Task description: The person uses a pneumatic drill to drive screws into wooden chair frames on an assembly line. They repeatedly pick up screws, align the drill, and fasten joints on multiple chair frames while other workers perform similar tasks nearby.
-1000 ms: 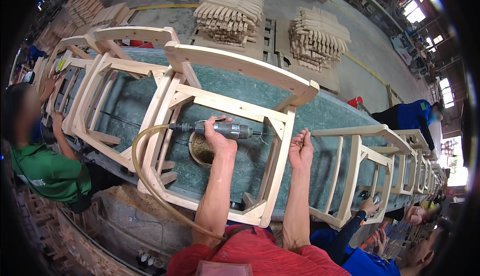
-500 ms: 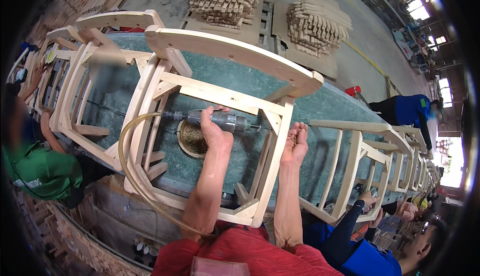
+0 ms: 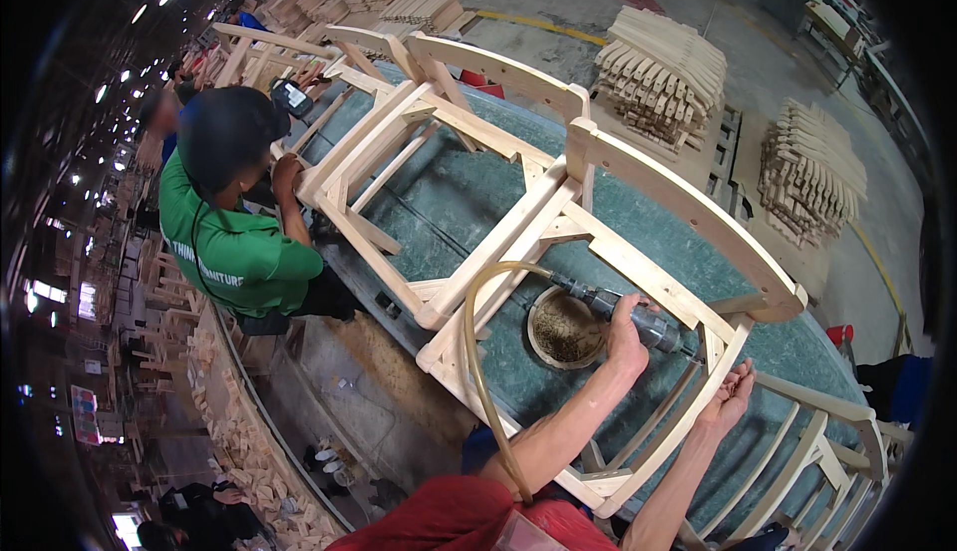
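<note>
My left hand [image 3: 626,337] is wrapped round a grey air screwdriver [image 3: 655,330]. Its bit points right, at the corner block of a pale wooden chair frame [image 3: 688,197] lying on the bench. From the tool's rear a yellowish hose [image 3: 471,342] loops down toward my body. My right hand [image 3: 728,398] is just outside the frame's right side, palm up with fingers curled in; whatever they hold is too small to make out. Inside the frame sits a round bowl [image 3: 535,337] of small metal-coloured pieces that look like screws.
More chair frames lie along the green bench top [image 3: 454,212], including a left frame [image 3: 399,287] and a right frame [image 3: 797,411]. A person in a green shirt [image 3: 239,242] works at the left. Stacked wooden parts [image 3: 660,72] stand on pallets beyond the bench.
The view has swung left, so the bench and frames sit further right and tilted, and more of the green-shirted person shows. My left hand keeps the screwdriver at the same corner; my right fingers remain curled.
</note>
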`<state>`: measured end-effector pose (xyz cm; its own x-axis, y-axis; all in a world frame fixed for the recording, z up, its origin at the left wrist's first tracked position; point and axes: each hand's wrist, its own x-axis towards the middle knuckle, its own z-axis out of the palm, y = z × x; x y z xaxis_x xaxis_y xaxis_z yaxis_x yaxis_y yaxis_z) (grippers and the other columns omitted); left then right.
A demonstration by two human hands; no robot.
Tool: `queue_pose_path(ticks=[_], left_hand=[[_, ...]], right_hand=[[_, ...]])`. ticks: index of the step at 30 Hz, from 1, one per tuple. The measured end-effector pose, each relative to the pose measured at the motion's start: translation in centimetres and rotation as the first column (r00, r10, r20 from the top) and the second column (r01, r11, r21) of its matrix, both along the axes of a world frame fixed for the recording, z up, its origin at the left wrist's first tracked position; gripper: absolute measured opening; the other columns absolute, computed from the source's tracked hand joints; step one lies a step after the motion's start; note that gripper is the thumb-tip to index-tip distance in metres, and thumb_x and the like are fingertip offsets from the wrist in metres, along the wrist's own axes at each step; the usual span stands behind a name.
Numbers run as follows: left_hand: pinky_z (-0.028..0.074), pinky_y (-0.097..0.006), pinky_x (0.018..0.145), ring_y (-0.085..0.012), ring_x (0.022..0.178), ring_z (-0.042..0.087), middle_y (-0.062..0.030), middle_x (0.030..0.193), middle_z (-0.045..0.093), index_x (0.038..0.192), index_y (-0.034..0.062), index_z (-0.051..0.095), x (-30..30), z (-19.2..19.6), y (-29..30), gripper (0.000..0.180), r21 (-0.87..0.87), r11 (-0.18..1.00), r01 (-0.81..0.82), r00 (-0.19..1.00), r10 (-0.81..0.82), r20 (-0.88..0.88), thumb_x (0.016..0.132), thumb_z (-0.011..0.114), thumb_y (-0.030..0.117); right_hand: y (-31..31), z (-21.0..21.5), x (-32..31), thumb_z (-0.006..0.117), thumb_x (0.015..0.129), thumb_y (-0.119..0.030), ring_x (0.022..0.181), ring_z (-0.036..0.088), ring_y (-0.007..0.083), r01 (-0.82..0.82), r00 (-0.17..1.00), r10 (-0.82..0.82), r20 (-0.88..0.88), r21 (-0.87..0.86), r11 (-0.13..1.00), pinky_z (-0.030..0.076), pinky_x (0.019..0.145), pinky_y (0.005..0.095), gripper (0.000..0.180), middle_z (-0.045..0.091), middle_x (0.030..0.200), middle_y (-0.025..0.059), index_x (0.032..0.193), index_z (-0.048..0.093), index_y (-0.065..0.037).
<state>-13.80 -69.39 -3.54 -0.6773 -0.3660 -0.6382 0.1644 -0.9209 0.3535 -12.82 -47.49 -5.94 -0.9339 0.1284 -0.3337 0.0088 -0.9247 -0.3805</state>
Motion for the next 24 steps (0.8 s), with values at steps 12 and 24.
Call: queue_pose_path(ticks=[12, 24], left_hand=[[0.053, -0.036, 0.068, -0.0205, 0.073, 0.064, -0.0072, 0.081, 0.063, 0.087, 0.0042, 0.058, 0.5, 1.4, 0.9, 0.020, 0.101, 0.992, -0.082, 0.995, 0.075, 0.073, 0.079, 0.069, 0.020], [0.055, -0.039, 0.077, -0.0255, 0.086, 0.064, -0.0154, 0.100, 0.060, 0.108, 0.0069, 0.054, 12.0, 16.8, -2.4, 0.030, -0.456, 0.871, -0.184, 0.748, -0.178, -0.640, 0.079, 0.060, 0.014]], right_hand=[[1.4, 5.3, 1.8, 0.060, 0.099, -0.028, 0.068, 0.056, 0.0073, 0.065, 0.996, -0.074, 0.052, 0.150, 0.987, 0.050, 0.058, 0.0166, 0.030, 0.062, 0.086, 0.0039, 0.111, 0.060, -0.001], [-6.2, 10.2, 10.1, 0.063, 0.098, -0.024, 0.066, 0.057, 0.0055, -0.243, 0.968, 0.224, 0.110, 0.205, 0.948, 0.051, 0.055, 0.0158, 0.023, 0.060, 0.082, 0.0013, 0.109, 0.062, -0.003]])
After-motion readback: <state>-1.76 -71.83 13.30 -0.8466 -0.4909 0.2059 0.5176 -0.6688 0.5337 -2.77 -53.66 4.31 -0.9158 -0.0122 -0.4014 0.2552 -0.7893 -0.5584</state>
